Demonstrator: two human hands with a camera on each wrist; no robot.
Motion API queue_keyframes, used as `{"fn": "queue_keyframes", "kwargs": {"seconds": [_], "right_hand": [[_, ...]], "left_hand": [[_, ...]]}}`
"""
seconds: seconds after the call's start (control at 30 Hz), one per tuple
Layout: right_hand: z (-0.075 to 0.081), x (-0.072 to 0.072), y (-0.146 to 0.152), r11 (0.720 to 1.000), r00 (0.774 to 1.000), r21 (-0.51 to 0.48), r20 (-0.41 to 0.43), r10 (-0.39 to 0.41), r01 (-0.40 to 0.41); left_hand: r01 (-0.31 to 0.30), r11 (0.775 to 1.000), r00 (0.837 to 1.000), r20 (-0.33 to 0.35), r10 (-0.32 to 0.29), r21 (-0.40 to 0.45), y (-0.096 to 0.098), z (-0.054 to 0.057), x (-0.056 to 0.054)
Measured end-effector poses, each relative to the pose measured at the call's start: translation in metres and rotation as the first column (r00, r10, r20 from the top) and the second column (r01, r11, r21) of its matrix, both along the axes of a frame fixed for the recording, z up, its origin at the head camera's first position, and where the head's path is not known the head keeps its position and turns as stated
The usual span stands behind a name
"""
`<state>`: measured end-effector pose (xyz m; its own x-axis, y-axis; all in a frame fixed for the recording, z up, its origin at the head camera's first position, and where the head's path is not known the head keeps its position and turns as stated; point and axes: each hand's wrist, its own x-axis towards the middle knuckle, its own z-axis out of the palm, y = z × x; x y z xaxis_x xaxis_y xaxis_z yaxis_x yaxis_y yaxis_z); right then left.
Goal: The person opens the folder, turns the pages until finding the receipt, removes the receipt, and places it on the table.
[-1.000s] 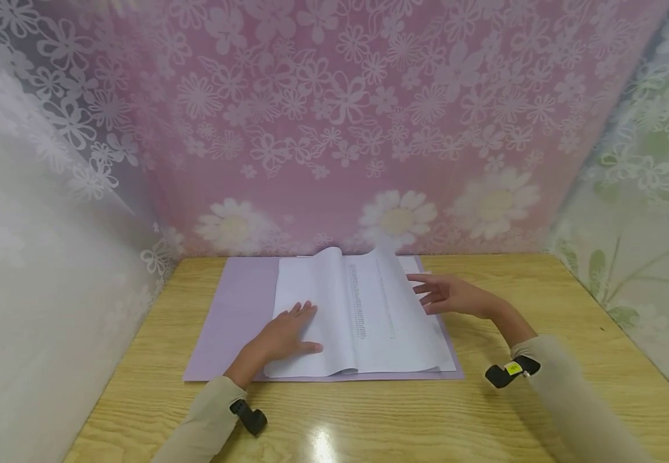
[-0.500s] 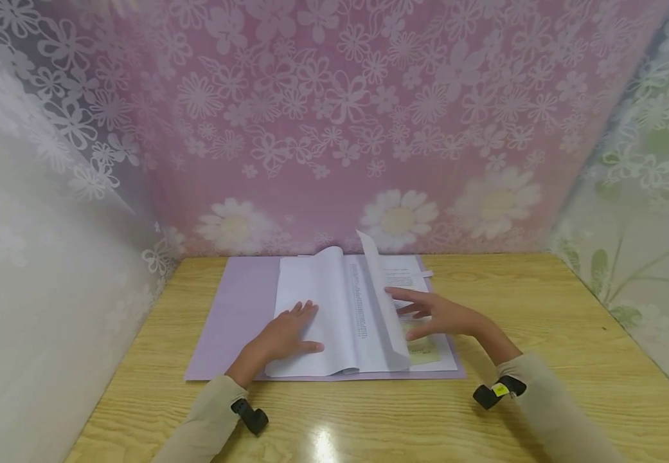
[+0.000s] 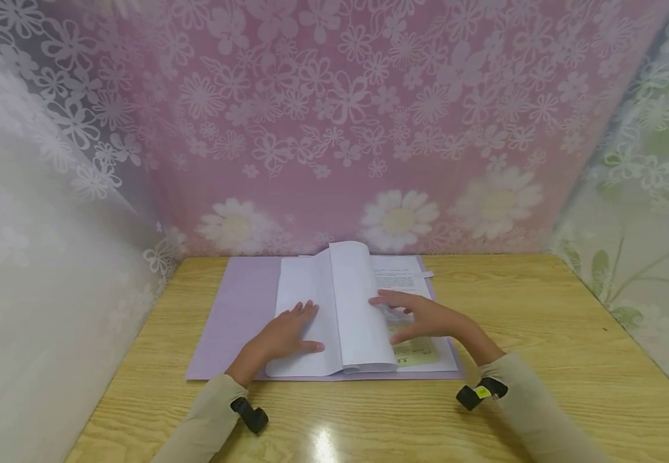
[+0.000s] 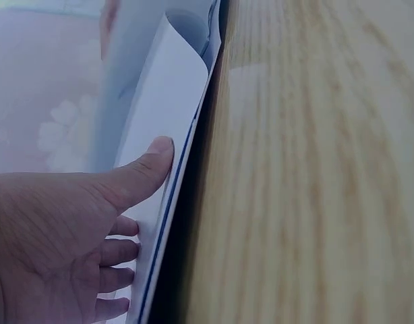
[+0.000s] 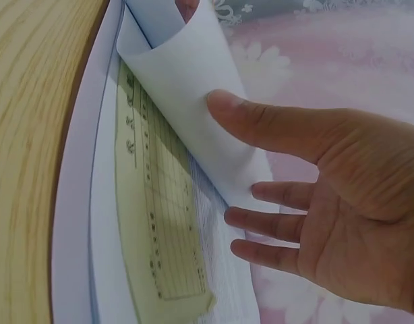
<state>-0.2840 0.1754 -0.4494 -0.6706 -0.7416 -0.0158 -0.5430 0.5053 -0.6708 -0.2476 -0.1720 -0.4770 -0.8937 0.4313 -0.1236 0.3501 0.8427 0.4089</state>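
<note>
A lavender folder [image 3: 241,302] lies spread on the table with white paper sheets inside. My left hand [image 3: 285,335] rests on the turned pages at the left, fingers straight and thumb apart, pressing them down. In the middle, a white page [image 3: 360,308] curls over to the left, its blank back showing. My right hand [image 3: 427,315] touches that page's curved side with spread fingers; the right wrist view shows the thumb and fingertips against the paper. Below lies a printed sheet [image 3: 394,280] bearing a yellowish-green lined slip [image 5: 160,223].
The wood-grain table [image 3: 334,418] extends in front of the folder and to both sides. A pink flowered curtain [image 3: 334,128] stands right behind it. A small white tab [image 3: 427,274] sticks out at the folder's right edge.
My right hand has moved left, pushing the page over from the right side until it curls leftward. The printed sheet and greenish slip have come into view. My left hand has stayed put.
</note>
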Motion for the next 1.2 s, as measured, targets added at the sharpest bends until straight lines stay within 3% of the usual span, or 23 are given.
{"fn": "queue_keyframes", "kwargs": {"seconds": [0.17, 0.47, 0.73, 0.9, 1.2], "right_hand": [[0.005, 0.002, -0.01, 0.999, 0.999, 0.029, -0.036, -0.015, 0.016], [0.012, 0.005, -0.024, 0.998, 0.995, 0.058, -0.103, -0.003, 0.009], [0.013, 0.005, -0.035, 0.997, 0.994, 0.072, -0.112, 0.015, -0.007], [0.014, 0.007, -0.042, 0.999, 0.995, 0.032, -0.098, 0.017, -0.013], [0.011, 0.01, -0.051, 0.999, 0.997, -0.033, -0.067, -0.023, 0.021]], "left_hand": [[-0.002, 1.0, 1.0, 0.02, 0.002, 0.013, -0.002, 0.002, -0.002], [-0.017, 0.994, 0.999, 0.043, 0.012, 0.11, -0.008, 0.005, -0.004], [-0.083, 0.979, 0.992, 0.11, 0.063, 0.188, -0.006, 0.009, -0.003], [-0.094, 0.98, 0.992, 0.099, 0.078, 0.175, -0.004, 0.009, -0.004], [-0.061, 0.982, 0.997, 0.065, 0.05, 0.176, -0.003, 0.012, 0.0]]}}
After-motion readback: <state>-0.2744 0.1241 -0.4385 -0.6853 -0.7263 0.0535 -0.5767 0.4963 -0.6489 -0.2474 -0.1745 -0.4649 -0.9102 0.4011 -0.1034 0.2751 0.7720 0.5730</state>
